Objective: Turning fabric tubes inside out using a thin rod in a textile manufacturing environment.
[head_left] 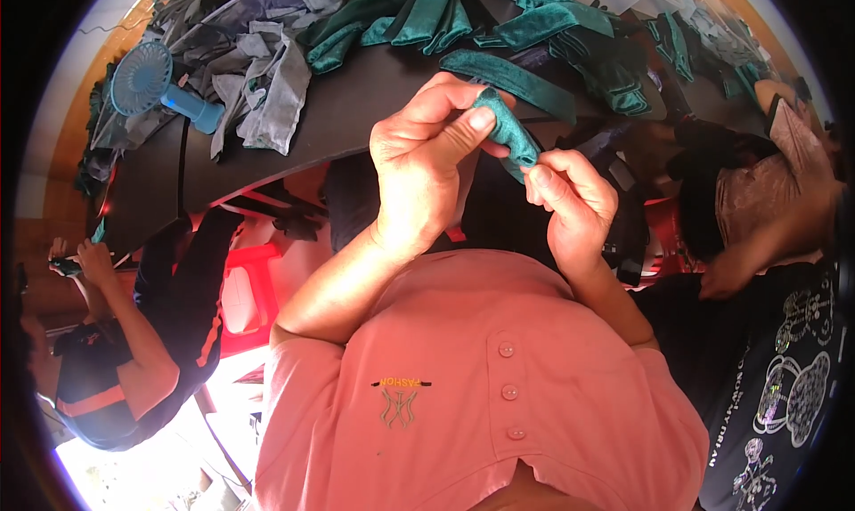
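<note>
A short piece of green velvet fabric (509, 130), folded or rolled into a narrow tube, is stretched between my two hands above the near table edge. My left hand (417, 159) pinches its upper end between thumb and fingers. The lower end is gripped by the thumb and fingertips of my right hand (574, 199). Just beyond, a flat green velvet strip (512, 85) lies on the dark table (347, 110). How the cloth sits inside my left fingers is partly hidden.
Green velvet strips (436, 17) and a heap of grey fabric pieces (258, 84) cover the table's far side. A blue handheld fan (142, 77) stands at left. Co-workers sit on both sides, one person (116, 369) at left handling something small. A red stool (249, 297) is below.
</note>
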